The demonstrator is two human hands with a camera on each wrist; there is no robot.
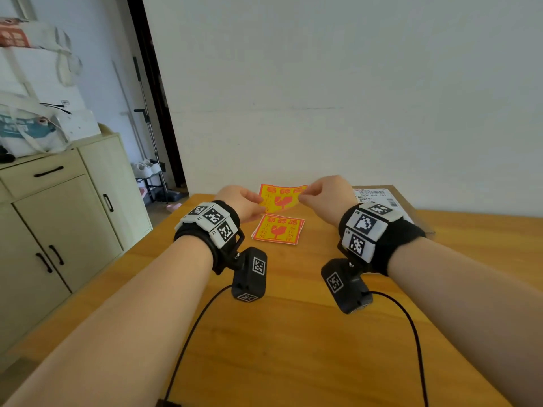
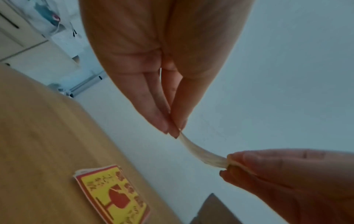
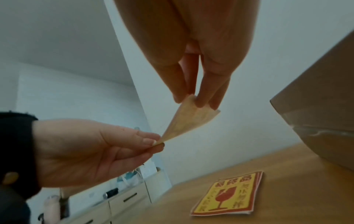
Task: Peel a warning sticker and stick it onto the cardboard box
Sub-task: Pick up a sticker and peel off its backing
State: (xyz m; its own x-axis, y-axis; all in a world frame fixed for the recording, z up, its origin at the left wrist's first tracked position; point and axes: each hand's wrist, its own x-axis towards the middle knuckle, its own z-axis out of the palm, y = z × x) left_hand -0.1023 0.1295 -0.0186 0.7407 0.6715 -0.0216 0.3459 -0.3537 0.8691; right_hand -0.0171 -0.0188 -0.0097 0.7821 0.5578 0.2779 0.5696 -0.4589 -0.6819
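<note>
A yellow and red warning sticker [image 1: 280,198] hangs in the air above the table, held between both hands. My left hand [image 1: 246,203] pinches its left edge, and my right hand [image 1: 317,193] pinches its top right corner. From below, the sticker's pale backing [image 2: 199,151] [image 3: 184,122] shows stretched between the left fingertips [image 2: 172,128] and the right fingertips [image 3: 193,98]. A small stack of like stickers [image 1: 277,229] [image 2: 113,195] [image 3: 228,195] lies flat on the table. The cardboard box [image 1: 393,198] [image 3: 321,94] with a shipping label stands at the right rear.
The wooden table [image 1: 293,333] stands against a white wall. A pale cabinet [image 1: 58,218] with bags on top stands to the left. Black cables [image 1: 191,327] run from the wrist cameras over the near table.
</note>
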